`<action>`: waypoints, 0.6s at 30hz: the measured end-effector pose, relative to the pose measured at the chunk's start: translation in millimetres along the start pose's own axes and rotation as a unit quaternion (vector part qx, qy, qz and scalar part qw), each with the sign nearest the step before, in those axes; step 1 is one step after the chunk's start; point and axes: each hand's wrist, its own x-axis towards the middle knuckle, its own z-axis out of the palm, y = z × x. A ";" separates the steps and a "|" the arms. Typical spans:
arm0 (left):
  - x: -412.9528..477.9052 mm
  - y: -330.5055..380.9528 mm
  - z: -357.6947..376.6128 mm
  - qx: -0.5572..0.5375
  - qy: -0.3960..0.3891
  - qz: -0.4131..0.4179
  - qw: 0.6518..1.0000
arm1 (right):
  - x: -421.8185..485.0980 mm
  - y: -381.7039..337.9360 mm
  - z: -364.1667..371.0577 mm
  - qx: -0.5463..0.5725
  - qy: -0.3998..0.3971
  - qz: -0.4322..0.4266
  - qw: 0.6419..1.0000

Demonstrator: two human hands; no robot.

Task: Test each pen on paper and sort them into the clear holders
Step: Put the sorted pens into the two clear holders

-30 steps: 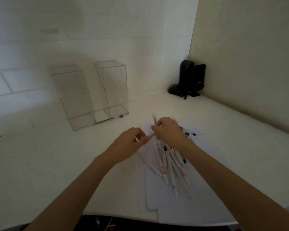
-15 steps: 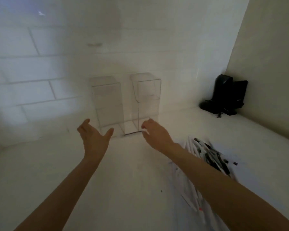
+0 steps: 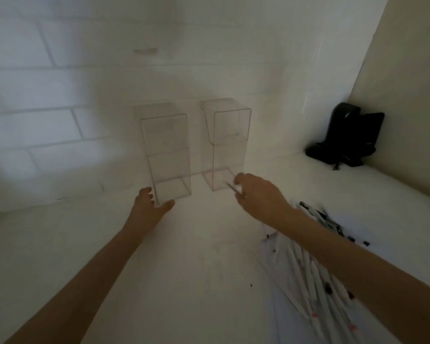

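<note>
Two tall clear holders stand against the white wall, the left holder and the right holder; both look empty. My left hand is spread at the front bottom corner of the left holder, thumb and fingers on either side of that corner. My right hand pinches a thin dark pen, with the pen's end at the base of the right holder. A pile of white pens lies on sheets of paper at the lower right, partly hidden by my right forearm.
A black device with a cable sits in the far right corner, where the white wall meets a beige side wall. The white tabletop runs between my arms. A few small dark caps lie beyond the pile.
Both hands left the pen pile and reached forward to the holders. My left hand closed in on the left holder's corner; my right hand carried the pen to the right holder's base.
</note>
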 end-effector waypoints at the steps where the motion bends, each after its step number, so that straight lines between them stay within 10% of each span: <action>1: 0.9 1.2 -0.8 -0.007 0.005 0.001 1.000 | -13.2 10.9 -11.5 0.048 -0.032 0.046 0.997; 7: -11.0 14.6 10.7 -0.024 0.023 0.028 0.999 | -79.9 66.0 -38.0 0.155 -0.064 0.228 0.959; 18: -9.1 27.2 3.1 -0.009 0.054 0.047 0.997 | -20.3 7.6 -16.1 0.320 0.001 0.154 0.935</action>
